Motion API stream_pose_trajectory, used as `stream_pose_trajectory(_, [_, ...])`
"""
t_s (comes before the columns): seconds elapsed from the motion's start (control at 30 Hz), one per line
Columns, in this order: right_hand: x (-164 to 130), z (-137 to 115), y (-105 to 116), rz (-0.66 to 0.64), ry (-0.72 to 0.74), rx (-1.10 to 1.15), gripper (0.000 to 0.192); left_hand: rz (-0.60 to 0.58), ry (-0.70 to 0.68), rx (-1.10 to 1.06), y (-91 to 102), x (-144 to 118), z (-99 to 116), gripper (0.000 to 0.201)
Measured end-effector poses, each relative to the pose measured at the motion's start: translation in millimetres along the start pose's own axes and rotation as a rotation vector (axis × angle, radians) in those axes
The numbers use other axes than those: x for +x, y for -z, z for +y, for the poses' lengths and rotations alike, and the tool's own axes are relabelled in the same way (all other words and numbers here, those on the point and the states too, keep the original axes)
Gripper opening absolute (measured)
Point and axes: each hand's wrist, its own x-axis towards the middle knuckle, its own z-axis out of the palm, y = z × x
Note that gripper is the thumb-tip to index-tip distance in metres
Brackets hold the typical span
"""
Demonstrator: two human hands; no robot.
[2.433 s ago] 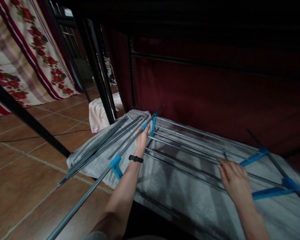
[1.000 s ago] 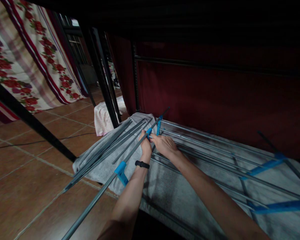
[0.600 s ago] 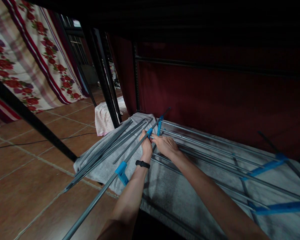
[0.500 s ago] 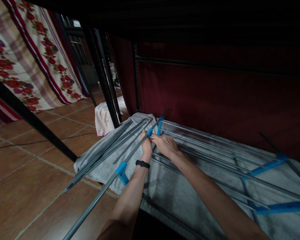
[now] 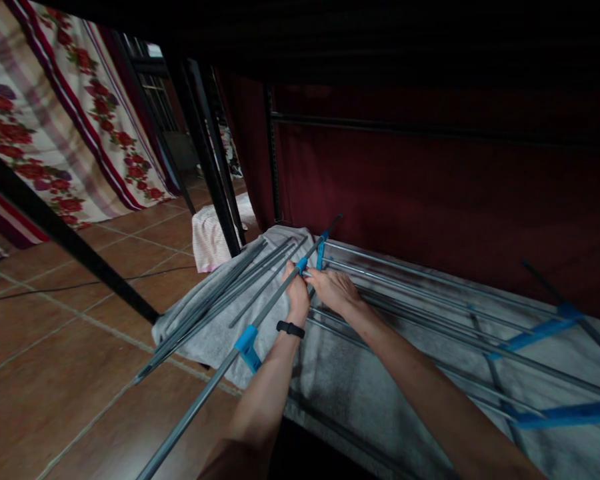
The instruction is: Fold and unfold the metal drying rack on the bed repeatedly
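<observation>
A long grey metal pole [image 5: 270, 303] runs diagonally from the lower left toward the back, carrying several blue plastic connectors. My left hand [image 5: 297, 292], with a black wristband [image 5: 291, 329], is closed around this pole just below the middle blue connector [image 5: 301, 266]. Beside it, my right hand [image 5: 334, 289] has its fingers pinched at the end of a thin metal rod [image 5: 307, 273], close against that connector; the fingertips partly hide the joint. A lower blue connector [image 5: 247, 347] hangs angled from the pole, and another blue connector [image 5: 321, 250] sits farther up.
Several loose grey tubes [image 5: 205, 310] lie on the grey blanket [image 5: 365, 393] to the left. More rods and blue brackets [image 5: 540, 337] extend right. Black metal posts [image 5: 207, 147] and a dark red cloth [image 5: 430, 187] surround the space. A cable [image 5: 95, 288] crosses the tiled floor.
The view has shifted very slightly, so everything sits a little farther right. Both hands keep the same hold at the middle connector.
</observation>
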Motion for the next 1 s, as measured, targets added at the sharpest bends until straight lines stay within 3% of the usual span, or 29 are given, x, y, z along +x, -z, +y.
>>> stream_pose_trajectory(0.17, [-1.4, 0.6, -0.5, 0.000, -0.010, 0.006, 0.042, 0.038, 0.019, 0.012, -1.1, -2.1, -5.4, 0.044])
stream_pose_trajectory(0.5, [-3.0, 1.8, -2.0, 0.016, 0.009, 0.003, 0.042, -0.012, 0.023, -0.029, 0.5, -5.2, 0.2, 0.043])
stream_pose_trajectory(1.0, [-1.8, 2.0, -4.9, 0.016, 0.001, -0.020, 0.039, 0.003, -0.018, -0.042, -4.0, -3.4, 1.8, 0.043])
